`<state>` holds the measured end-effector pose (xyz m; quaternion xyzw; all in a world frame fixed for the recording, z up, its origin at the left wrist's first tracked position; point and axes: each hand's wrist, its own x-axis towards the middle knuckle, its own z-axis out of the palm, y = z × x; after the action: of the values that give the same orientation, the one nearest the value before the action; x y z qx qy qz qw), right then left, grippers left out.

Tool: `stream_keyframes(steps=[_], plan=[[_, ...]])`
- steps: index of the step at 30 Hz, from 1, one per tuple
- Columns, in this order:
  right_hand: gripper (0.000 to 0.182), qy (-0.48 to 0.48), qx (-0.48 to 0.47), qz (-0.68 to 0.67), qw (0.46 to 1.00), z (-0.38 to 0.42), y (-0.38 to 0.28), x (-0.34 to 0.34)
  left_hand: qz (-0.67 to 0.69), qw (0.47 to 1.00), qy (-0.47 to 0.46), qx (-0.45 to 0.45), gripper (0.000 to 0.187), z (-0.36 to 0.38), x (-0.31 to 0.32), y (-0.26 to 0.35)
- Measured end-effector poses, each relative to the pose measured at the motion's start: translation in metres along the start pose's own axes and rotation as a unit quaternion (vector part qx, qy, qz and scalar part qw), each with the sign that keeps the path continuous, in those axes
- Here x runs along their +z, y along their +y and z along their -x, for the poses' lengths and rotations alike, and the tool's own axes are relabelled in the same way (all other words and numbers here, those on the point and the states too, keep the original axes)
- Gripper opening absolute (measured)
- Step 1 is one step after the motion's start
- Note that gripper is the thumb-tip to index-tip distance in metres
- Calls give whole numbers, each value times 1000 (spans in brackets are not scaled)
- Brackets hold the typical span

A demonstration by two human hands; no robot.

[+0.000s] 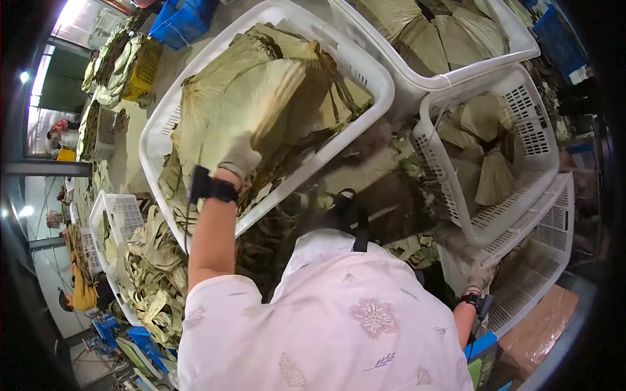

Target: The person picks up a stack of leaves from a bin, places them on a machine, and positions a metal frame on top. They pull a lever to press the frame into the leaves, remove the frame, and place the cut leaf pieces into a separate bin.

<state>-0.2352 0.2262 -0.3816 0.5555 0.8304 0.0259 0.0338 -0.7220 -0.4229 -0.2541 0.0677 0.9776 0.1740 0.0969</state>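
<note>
My left hand (242, 156), in a pale glove, is closed on the narrow end of a fan-shaped dried leaf (277, 98), blurred by motion. It is over a big white basket (313, 166) heaped with flat, greenish dried leaves (222, 98). At the lower right my right hand (480, 276), also gloved, is beside the rim of stacked white baskets (531, 300). Its fingers point up near a pale sheet or bag, and what they hold, if anything, is unclear. Dark bands with small devices circle both wrists.
A white perforated basket (450, 189) at the right holds fanned leaves; another white basket (456, 79) stands above it. Leaf scraps (153, 274) lie at the left by a white crate (124, 221). Blue (179, 25) and yellow (140, 75) crates stand farther back. Other people are in the left background.
</note>
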Motion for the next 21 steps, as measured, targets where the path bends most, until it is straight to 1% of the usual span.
stream_keyframes(steps=[1,2,3,5,6,8,9,10,11,12,13,14,15,16,17,18,19,20,21], plan=[[102,-19,0,-47,999,-1,1,-5,-1,1000,17,2,45,8,-37,16],[99,-37,1,-95,995,-5,2,-9,36,999,34,9,43,7,-56,7],[99,-35,0,-99,994,-5,-4,-20,73,996,52,17,41,5,-74,0],[87,-58,56,-61,995,3,-39,-56,178,979,94,26,43,28,-132,34],[87,-56,58,-68,994,4,-49,-65,230,967,106,17,45,46,-168,67],[72,59,-82,-141,985,6,-71,-81,352,926,135,37,45,66,-201,90],[66,47,-127,-196,971,8,-90,-95,420,893,149,68,44,69,-211,89],[61,38,-170,-250,952,11,-114,-114,485,850,179,99,38,71,-212,96],[58,-29,-203,-353,913,22,-143,-142,484,849,176,119,38,73,-209,104],[56,-89,-233,-450,857,36,-173,-168,493,833,208,141,33,74,-200,113],[54,-265,-207,-559,758,43,-194,-182,556,788,203,170,29,71,-187,129],[55,-344,-246,-620,661,64,-216,-211,615,737,195,199,25,68,-174,145],[56,-430,-266,-662,553,85,-239,-239,714,647,140,228,23,64,-157,172],[60,-463,-342,-642,506,91,-257,-254,651,699,187,227,20,61,-144,203],[64,-491,-416,-612,459,95,-269,-263,757,609,142,188,18,52,-117,218],[66,-507,-373,-690,358,108,-281,-269,554,741,249,286,17,49,-99,245],[68,-512,-332,-754,245,115,-291,-275,613,712,195,282,15,59,-93,278],[68,-487,-341,-764,250,115,-299,-282,670,676,143,271,14,70,-86,310],[69,-457,-270,-832,160,112,-304,-291,722,637,94,253,12,80,-80,343]])
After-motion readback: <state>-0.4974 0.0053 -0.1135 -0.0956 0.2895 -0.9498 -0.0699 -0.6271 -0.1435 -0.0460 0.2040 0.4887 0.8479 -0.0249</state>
